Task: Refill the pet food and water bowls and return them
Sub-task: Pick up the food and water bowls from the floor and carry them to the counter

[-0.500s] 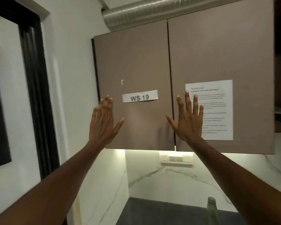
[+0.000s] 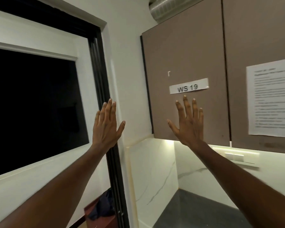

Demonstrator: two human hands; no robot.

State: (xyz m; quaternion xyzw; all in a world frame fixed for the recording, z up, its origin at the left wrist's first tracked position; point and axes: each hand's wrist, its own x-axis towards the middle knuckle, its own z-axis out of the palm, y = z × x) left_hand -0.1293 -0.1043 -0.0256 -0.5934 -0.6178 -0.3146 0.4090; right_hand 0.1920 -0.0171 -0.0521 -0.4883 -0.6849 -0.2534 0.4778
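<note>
No pet bowls, food or water show in the head view. My left hand (image 2: 106, 127) is raised flat with fingers up, in front of the black window frame and white wall, holding nothing. My right hand (image 2: 188, 122) is raised the same way, fingers spread, in front of the lower part of the brown wall cabinet door (image 2: 184, 56) labelled "WS 19" (image 2: 188, 87). Whether it touches the door I cannot tell.
A dark window (image 2: 33, 104) fills the left. A second cabinet door carries a printed sheet (image 2: 271, 101). Below the cabinet are a lit marble backsplash, a wall socket strip (image 2: 234, 157) and a dark countertop (image 2: 199, 213). A duct runs above the cabinet. Dark cloth lies on a reddish surface (image 2: 102, 209).
The view has swung left, so the cabinet sits further right and the window has come into sight. Both hands stay raised and open, now left of where they were against the cabinet.
</note>
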